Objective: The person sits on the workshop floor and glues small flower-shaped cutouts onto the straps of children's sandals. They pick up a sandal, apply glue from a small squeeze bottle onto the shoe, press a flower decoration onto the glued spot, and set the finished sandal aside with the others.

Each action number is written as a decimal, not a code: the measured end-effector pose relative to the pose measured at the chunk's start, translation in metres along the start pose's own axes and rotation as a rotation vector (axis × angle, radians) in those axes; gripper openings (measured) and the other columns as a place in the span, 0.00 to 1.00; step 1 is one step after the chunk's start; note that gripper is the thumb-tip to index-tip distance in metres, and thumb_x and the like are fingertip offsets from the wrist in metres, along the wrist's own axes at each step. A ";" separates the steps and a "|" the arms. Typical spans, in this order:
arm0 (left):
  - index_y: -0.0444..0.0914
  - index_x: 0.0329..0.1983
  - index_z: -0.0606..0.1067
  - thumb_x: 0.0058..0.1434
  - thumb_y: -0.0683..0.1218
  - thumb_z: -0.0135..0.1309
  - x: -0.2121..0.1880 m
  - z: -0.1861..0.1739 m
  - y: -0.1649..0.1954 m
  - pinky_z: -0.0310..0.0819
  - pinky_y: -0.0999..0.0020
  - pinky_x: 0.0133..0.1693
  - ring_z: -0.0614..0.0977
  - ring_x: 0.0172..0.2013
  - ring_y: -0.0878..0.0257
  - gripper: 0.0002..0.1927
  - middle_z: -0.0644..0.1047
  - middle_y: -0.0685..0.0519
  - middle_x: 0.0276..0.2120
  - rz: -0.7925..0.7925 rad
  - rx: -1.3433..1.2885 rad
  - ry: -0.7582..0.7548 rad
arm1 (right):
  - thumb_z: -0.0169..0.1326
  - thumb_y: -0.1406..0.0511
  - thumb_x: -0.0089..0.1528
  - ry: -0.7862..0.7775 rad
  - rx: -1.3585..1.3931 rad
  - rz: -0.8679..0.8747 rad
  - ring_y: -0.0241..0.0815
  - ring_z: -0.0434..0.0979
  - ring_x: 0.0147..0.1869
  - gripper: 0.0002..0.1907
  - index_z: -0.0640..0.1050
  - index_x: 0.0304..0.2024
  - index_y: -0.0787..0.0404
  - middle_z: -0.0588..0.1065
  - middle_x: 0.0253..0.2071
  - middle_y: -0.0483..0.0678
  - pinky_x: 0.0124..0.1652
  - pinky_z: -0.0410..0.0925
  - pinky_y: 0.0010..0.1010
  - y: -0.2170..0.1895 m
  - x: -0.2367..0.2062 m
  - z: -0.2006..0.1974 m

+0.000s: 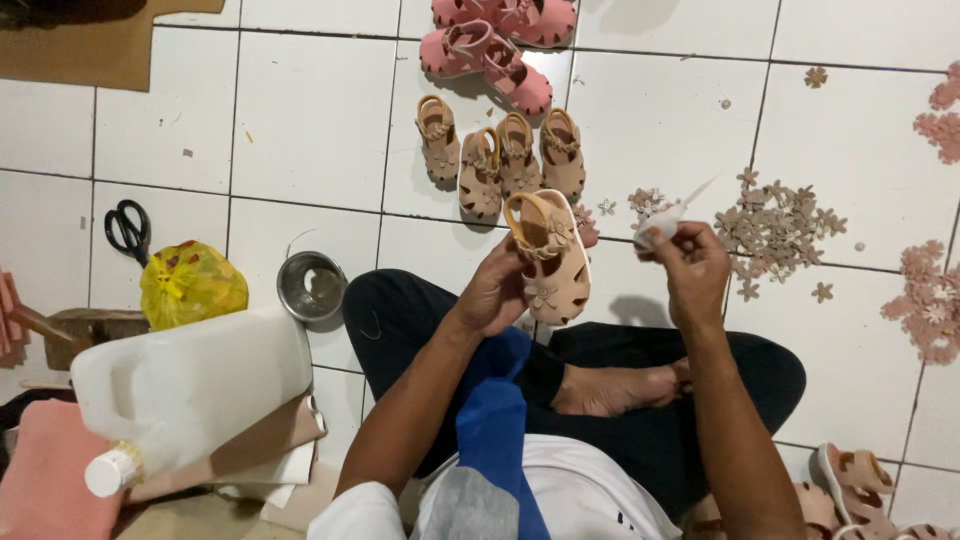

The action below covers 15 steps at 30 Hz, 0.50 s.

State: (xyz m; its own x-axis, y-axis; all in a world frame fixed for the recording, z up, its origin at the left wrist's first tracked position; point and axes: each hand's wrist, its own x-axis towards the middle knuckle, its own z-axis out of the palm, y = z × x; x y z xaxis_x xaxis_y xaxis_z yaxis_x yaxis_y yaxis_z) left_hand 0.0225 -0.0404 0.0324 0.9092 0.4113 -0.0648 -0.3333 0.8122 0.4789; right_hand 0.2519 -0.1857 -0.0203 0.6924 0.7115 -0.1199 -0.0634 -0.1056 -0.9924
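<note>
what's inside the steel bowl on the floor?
The steel bowl sits on the tile floor beside the yellow bag. Its shiny inner wall shows; any contents are too dim to tell.

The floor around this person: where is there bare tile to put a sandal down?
Bare white tile lies between the black scissors and the row of tan sandals, above the steel bowl. Right of the right hand it is crowded with tan flower cutouts and pink ones.
</note>
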 end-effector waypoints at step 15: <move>0.37 0.78 0.52 0.69 0.38 0.56 -0.023 0.020 -0.013 0.75 0.56 0.62 0.74 0.63 0.56 0.38 0.69 0.46 0.65 -0.002 0.153 0.024 | 0.49 0.69 0.69 -0.159 0.770 0.168 0.51 0.83 0.44 0.12 0.71 0.53 0.70 0.79 0.44 0.60 0.44 0.78 0.41 -0.068 -0.122 -0.007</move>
State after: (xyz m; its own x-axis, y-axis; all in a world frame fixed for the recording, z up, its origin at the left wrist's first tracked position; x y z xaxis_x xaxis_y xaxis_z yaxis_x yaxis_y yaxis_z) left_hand 0.0106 -0.0689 0.0447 0.9029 0.4211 -0.0861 -0.2878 0.7412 0.6064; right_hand 0.1773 -0.2700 0.0623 0.5230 0.8250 -0.2144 -0.6753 0.2475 -0.6947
